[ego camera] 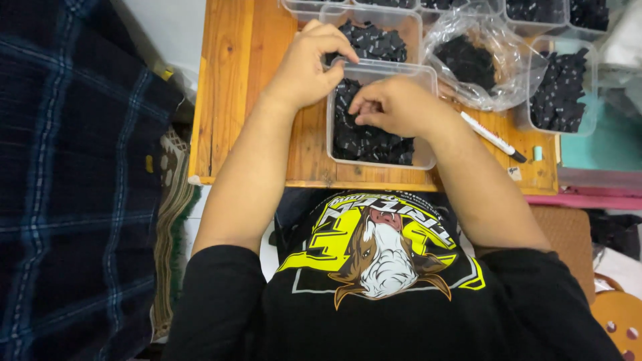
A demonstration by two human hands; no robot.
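Both hands work over one clear plastic tub (348, 144) of small black pieces (364, 142) at the near edge of the desk (231, 100). Left hand (309, 67) rests on the tub's far left corner, fingers curled over the rim, steadying it. Right hand (394, 105) hovers inside the tub, fingertips pinched together over the black pieces; whether a piece sits between them cannot be told. Pieces lie directly beneath the right hand, which is the nearer of the two to them. Tub's long axis runs away from the person, toward the back of the desk.

Beyond the hands:
- a second clear tub (401, 23) just behind the first, also holding black pieces;
- a crumpled clear plastic bag (495, 73) of black pieces to the right;
- a further tub (588, 100) of black pieces at the right edge, and more tubs (535, 17) along the back.

White marker pen (491, 136) lies diagonally on the desk, right of the near tub. Dark plaid cloth (73, 180) fills the left side of the view.
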